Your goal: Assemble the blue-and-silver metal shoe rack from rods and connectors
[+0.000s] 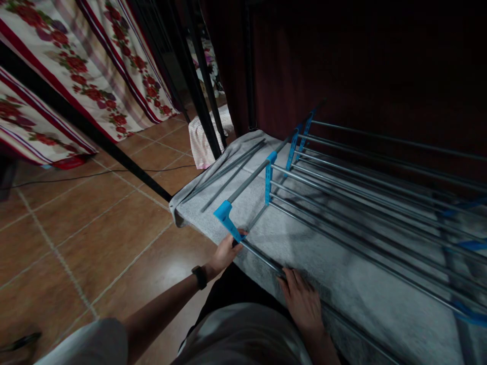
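A metal rack of several grey rods [361, 187] joined by blue plastic brackets [269, 177] lies on a grey cloth-covered surface [323, 263]. My left hand [224, 252] is closed round the near rod's end just below a blue corner connector [225, 215]; a dark watch sits on that wrist. My right hand [302, 299] rests on the same near rod [262, 258] further along, fingers curled over it. Two loose grey rods [228, 175] lie on the cloth beyond the rack's left end.
Brown tiled floor [95, 228] spreads to the left, crossed by a black cable [95, 175]. Floral striped fabric [87, 66] hangs at upper left behind black metal posts [198, 81]. A dark red wall [361, 66] stands behind the rack. A folded pale cloth [201, 142] lies on the floor.
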A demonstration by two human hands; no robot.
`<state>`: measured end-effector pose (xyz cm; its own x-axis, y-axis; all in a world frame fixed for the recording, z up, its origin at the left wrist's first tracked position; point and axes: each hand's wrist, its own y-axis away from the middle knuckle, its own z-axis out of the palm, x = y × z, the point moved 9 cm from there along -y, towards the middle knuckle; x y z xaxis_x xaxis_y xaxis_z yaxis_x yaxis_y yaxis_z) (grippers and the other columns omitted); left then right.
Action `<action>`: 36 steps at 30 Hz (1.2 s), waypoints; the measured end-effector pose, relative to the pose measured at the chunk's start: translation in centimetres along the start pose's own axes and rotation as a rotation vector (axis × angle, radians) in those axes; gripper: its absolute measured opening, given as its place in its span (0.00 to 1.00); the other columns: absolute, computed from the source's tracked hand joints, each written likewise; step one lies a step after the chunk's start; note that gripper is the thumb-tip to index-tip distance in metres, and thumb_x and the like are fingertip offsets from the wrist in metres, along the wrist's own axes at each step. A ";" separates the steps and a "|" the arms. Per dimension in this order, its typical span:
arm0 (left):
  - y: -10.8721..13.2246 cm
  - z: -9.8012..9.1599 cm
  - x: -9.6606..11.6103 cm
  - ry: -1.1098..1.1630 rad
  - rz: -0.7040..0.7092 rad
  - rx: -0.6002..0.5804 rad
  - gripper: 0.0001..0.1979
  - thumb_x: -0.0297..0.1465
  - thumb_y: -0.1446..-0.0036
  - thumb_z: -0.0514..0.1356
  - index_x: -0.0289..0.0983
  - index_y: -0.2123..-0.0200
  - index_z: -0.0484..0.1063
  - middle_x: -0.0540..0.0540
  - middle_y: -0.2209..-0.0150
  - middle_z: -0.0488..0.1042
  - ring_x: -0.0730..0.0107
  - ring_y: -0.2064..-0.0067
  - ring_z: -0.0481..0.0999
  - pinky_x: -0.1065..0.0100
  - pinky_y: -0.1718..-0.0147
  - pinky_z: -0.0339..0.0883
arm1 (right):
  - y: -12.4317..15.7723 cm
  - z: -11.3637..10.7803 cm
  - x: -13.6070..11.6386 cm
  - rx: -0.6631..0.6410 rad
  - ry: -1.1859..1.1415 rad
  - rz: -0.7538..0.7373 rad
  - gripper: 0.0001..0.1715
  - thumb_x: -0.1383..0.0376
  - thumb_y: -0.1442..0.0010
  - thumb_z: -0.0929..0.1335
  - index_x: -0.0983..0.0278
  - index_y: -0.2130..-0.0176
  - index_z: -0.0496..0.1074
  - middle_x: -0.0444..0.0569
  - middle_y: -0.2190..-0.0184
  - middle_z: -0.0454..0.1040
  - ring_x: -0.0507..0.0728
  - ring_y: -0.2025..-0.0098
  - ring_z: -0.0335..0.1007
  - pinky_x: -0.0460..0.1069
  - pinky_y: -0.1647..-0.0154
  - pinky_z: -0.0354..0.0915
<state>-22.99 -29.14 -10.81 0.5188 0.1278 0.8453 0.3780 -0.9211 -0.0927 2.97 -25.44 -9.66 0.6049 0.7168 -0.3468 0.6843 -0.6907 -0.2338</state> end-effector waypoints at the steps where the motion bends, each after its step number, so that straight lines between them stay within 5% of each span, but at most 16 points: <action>1: -0.2 0.0 0.0 -0.003 0.004 -0.032 0.14 0.29 0.42 0.58 0.37 0.51 0.70 0.41 0.51 0.73 0.58 0.47 0.72 0.54 0.43 0.64 | -0.1 -0.1 -0.1 -0.008 0.006 0.002 0.19 0.56 0.27 0.57 0.59 0.54 0.73 0.51 0.61 0.77 0.59 0.63 0.73 0.53 0.65 0.61; 6: -0.8 0.1 0.4 -0.032 0.041 -0.142 0.14 0.32 0.40 0.59 0.38 0.51 0.70 0.40 0.49 0.72 0.57 0.47 0.72 0.56 0.45 0.66 | -0.6 -0.3 -0.5 -0.027 0.011 -0.034 0.20 0.58 0.27 0.56 0.58 0.65 0.70 0.48 0.69 0.74 0.57 0.68 0.71 0.52 0.70 0.56; 28: -0.3 0.7 -0.3 -0.081 0.141 -0.153 0.16 0.30 0.37 0.56 0.38 0.46 0.65 0.40 0.47 0.68 0.60 0.46 0.69 0.54 0.43 0.65 | -0.9 0.4 -0.4 -0.149 0.108 -0.029 0.16 0.61 0.26 0.56 0.59 0.61 0.69 0.43 0.69 0.75 0.55 0.68 0.74 0.51 0.70 0.59; 33: -0.5 0.5 0.2 -0.065 0.089 -0.171 0.17 0.28 0.40 0.57 0.39 0.47 0.65 0.41 0.48 0.69 0.59 0.45 0.68 0.52 0.42 0.63 | -0.4 -0.7 -0.8 0.014 0.136 -0.063 0.18 0.59 0.26 0.55 0.63 0.50 0.68 0.51 0.59 0.76 0.58 0.61 0.75 0.52 0.63 0.63; 36: -0.6 0.5 0.3 -0.047 0.063 -0.205 0.20 0.27 0.43 0.60 0.39 0.47 0.66 0.41 0.47 0.69 0.58 0.45 0.68 0.53 0.42 0.63 | 0.3 -1.5 -0.6 0.125 0.148 -0.054 0.20 0.56 0.26 0.54 0.64 0.51 0.68 0.55 0.60 0.75 0.60 0.60 0.73 0.55 0.60 0.62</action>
<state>-22.67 -28.35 -10.80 0.5731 0.0804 0.8155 0.1829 -0.9826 -0.0316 3.42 -25.90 -8.13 0.6280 0.7532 -0.1958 0.6671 -0.6506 -0.3629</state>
